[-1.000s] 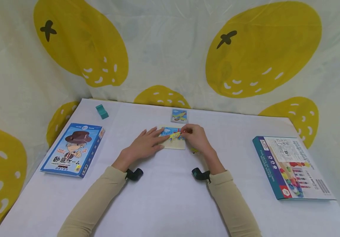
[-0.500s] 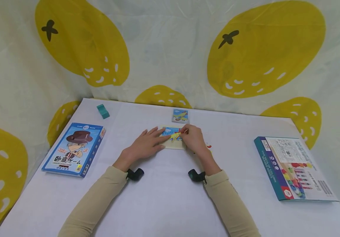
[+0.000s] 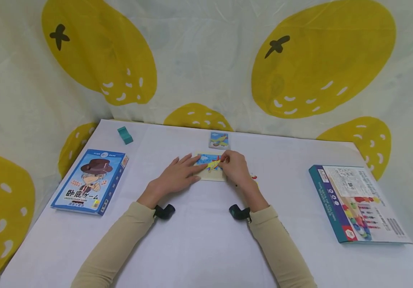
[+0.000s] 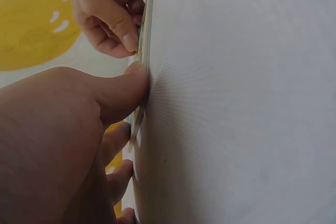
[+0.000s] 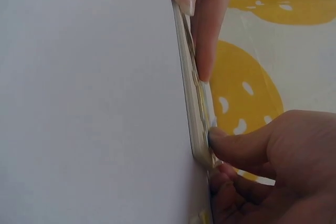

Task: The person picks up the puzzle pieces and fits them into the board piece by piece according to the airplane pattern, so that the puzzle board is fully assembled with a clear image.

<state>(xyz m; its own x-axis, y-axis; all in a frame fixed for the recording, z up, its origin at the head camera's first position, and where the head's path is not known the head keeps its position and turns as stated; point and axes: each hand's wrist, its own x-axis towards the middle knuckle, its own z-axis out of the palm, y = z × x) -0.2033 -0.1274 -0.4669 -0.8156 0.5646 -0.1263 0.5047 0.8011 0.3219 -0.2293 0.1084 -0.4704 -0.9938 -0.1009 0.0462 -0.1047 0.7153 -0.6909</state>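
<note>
A small jigsaw puzzle board (image 3: 210,177) with a yellow airplane on blue sky lies mid-table. My left hand (image 3: 175,176) rests on its left side, fingers spread and straight, one fingertip touching the yellow picture. At the board's right side my right hand (image 3: 237,168) pinches a puzzle piece (image 3: 219,159) between thumb and curled fingers; most of that piece is hidden behind them. Edge-on in the right wrist view, the board (image 5: 184,77) shows pieces standing slightly proud near the thumb. A loose piece (image 3: 253,176) with red and white lies beside the right wrist, partly covered.
Behind the board lies a small airplane picture block (image 3: 219,140). A blue game box (image 3: 89,182) is on the left, with a teal block (image 3: 125,135) beyond it. On the right lies a large box of beads (image 3: 359,204). A patterned curtain (image 3: 203,60) hangs behind the table.
My right hand and wrist have shifted slightly left over the board, uncovering more of the loose piece to the right. The left hand stays in place on the puzzle.
</note>
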